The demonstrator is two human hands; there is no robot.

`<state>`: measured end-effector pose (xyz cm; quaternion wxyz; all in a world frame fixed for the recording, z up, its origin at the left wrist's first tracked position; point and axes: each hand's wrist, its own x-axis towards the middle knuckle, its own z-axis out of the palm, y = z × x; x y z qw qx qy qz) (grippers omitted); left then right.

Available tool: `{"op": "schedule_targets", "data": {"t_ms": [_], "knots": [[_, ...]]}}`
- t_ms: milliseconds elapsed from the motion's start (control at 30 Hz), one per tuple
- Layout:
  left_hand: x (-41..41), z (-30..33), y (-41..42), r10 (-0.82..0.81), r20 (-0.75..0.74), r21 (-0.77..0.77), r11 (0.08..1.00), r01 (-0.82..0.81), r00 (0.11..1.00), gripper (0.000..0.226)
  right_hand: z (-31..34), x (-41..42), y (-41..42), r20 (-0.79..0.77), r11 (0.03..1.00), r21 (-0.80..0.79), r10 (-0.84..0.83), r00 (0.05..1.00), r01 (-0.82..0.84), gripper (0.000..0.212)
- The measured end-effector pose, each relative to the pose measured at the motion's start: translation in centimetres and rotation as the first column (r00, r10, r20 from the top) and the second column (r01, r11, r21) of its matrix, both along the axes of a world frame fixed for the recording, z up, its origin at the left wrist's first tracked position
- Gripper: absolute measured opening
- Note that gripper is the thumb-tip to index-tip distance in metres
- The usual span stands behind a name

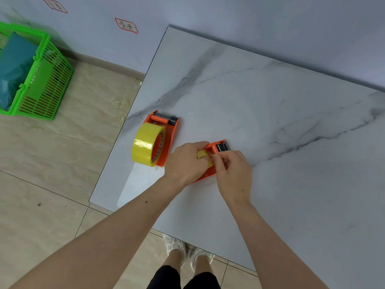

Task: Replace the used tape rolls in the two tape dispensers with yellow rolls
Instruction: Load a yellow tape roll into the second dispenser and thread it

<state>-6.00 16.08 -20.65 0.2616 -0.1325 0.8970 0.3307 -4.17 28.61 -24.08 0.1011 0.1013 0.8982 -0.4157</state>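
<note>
The second tape dispenser (216, 155) lies near the middle of the marble table (270, 101), mostly hidden under both hands, with a yellow roll (203, 154) seated in it. Only a small part of that roll shows between the fingers. The left hand (186, 163) is wrapped around the roll and the orange body, fingers closed on them, probably to pin the dispenser flat so it cannot slide. The right hand (231, 170) has its thumb and forefinger pinched together at the roll's top, apparently on the loose end of the tape; the strip itself is too thin to make out. That pinch suggests the end is being drawn toward the cutter.

The dispenser's long axis runs from the person's near left to far right, with the dark roller and toothed cutter end pointing away and to the right.

Just to the left, near the table's left edge, the first dispenser (166, 138) rests apart from the hands. It carries a full yellow roll (146, 144), its cutter end pointing away from the person, so that one looks finished.

On the floor at far left stands a green basket (48, 80) holding something teal.
</note>
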Motion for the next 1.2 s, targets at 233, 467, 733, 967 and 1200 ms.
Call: {"op": "schedule_targets", "data": {"t_ms": [233,467,733,967,1200], "knots": [[0.9,-2.0,0.4,0.01,-0.115,-0.121,0.992,-0.024,0.993,0.036,-0.3,2.8,-1.6,0.124,0.941,-0.003,-0.335,0.934,0.337,0.018],[0.9,-1.4,1.2,0.066,-0.13,-0.185,0.979,-0.09,0.989,0.042,0.4,2.3,-1.9,0.267,0.886,0.018,-0.45,0.852,0.462,0.02],[0.7,-1.3,1.6,0.089,-0.15,-0.215,0.969,-0.12,0.985,0.049,-0.2,1.7,-1.2,0.293,0.878,-0.032,-0.449,0.845,0.477,0.022],[1.0,-1.8,1.2,0.095,-0.154,-0.235,0.963,-0.13,0.984,0.054,-0.6,1.6,-1.0,0.219,0.897,0.025,-0.436,0.873,0.442,0.017],[1.3,-1.7,1.0,0.008,-0.177,-0.292,0.954,-0.06,0.984,0.064,-0.7,0.7,0.5,0.024,0.953,0.224,-0.216,0.976,0.206,0.007]]}}
